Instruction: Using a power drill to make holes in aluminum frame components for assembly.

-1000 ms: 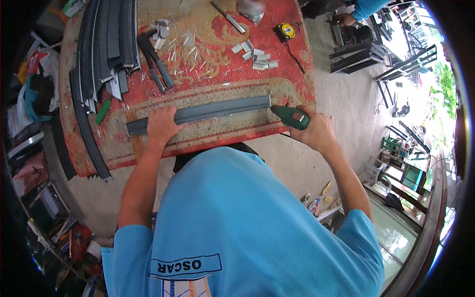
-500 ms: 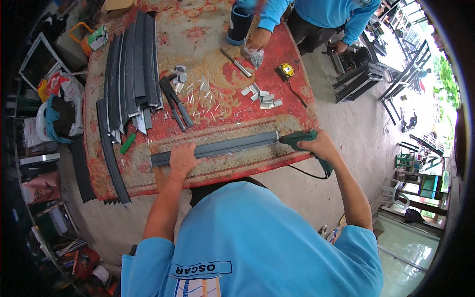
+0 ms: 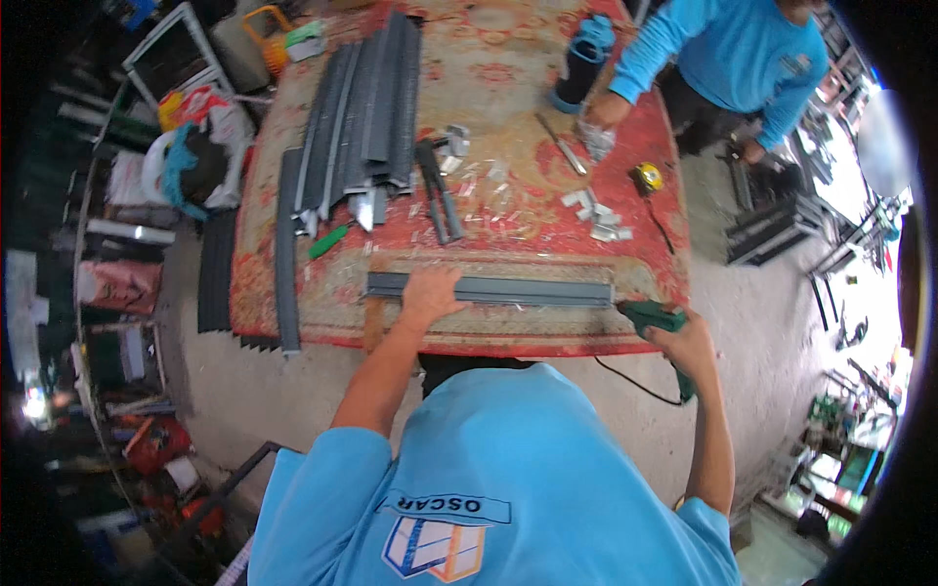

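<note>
A grey metal strip (image 3: 537, 291) lies flat on the worktop (image 3: 508, 337), close to the near edge. Its long axis runs left to right, almost parallel to that edge; one end points toward the left edge and the other toward the near right corner. The left hand (image 3: 431, 296) lies across the strip nearer its left end, fingers over the top and thumb toward the right; whether the fingers curl beneath it, I cannot tell.

The right hand (image 3: 688, 342) has its fingers wrapped around a green power tool (image 3: 653, 314) at the near right corner. The tool's nose points left at the strip's right end, roughly in line with the strip; whether they touch cannot be made out. Its handle drops past the near edge, with a black cord (image 3: 635, 387) curving below.

Toward the left edge, a stack of dark strips (image 3: 381, 127) runs from far to near, crosswise to the strip under the hand. A green-handled tool (image 3: 328, 241) lies aslant by its near end. Silver brackets (image 3: 598, 217) and a yellow tape measure (image 3: 648, 178) lie toward the right edge.
</note>
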Motion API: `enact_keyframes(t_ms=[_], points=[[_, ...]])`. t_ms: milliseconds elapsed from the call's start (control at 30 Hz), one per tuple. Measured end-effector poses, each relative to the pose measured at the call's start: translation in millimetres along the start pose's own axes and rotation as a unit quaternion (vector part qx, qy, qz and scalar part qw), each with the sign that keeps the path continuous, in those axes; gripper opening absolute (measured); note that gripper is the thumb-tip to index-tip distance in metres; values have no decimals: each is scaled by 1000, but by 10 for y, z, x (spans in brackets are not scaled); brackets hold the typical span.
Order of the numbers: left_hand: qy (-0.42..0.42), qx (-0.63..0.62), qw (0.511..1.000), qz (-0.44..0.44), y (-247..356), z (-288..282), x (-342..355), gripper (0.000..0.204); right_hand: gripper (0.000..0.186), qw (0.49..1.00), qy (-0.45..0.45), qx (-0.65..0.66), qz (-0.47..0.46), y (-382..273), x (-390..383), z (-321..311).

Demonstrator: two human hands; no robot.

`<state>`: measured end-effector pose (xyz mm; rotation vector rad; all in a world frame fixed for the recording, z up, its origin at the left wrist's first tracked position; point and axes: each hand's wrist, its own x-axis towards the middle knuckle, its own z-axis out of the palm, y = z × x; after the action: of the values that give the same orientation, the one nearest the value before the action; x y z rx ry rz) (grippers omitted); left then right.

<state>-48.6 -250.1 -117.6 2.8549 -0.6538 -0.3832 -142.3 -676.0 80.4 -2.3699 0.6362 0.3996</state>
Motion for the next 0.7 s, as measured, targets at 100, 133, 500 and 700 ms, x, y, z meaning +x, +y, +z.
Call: enact_keyframes(t_ms=[100, 133, 500, 700], points=[[-4, 3, 1000, -9, -3, -43, 27, 58, 49, 998, 24, 45, -26, 22, -165, -133], [-13, -11, 1000, -3, 2, -46, 10, 58, 49, 996, 41, 68, -27, 37, -243, -159], [-2, -90, 996, -3, -53, -140, -38, 69, 56, 961, 135, 236, 49, 612, -809, 266], [57, -231, 969, -73, -116, -1090, -575, 76, 58, 958, 141, 232, 90, 313, -1061, 432]])
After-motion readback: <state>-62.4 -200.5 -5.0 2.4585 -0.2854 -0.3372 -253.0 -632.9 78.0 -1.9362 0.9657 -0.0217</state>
